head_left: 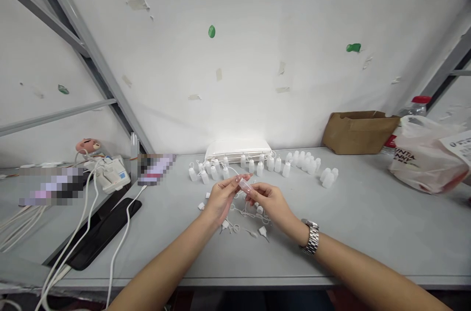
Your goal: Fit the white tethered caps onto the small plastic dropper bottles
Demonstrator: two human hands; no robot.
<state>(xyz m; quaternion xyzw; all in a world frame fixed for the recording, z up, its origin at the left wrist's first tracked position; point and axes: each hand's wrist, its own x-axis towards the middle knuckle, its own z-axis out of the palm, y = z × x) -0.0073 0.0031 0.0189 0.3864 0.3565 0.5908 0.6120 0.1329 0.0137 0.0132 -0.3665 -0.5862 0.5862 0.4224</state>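
Note:
Near the middle of the table, my left hand and my right hand meet around a small translucent plastic bottle. Fingers of both hands pinch it, and it is tilted. Beneath and around the hands lie loose white caps with looped plastic straps. Behind them stand several small white bottles with caps and loops. To their right are clustered bottles without such loops, and a smaller group is nearer. My fingers partly cover the bottle in my hands.
At the back, a stack of white packs lies against the wall. On the right are a cardboard box and a plastic bag. Blurred phones, white cables, a power strip and a black slab occupy the left.

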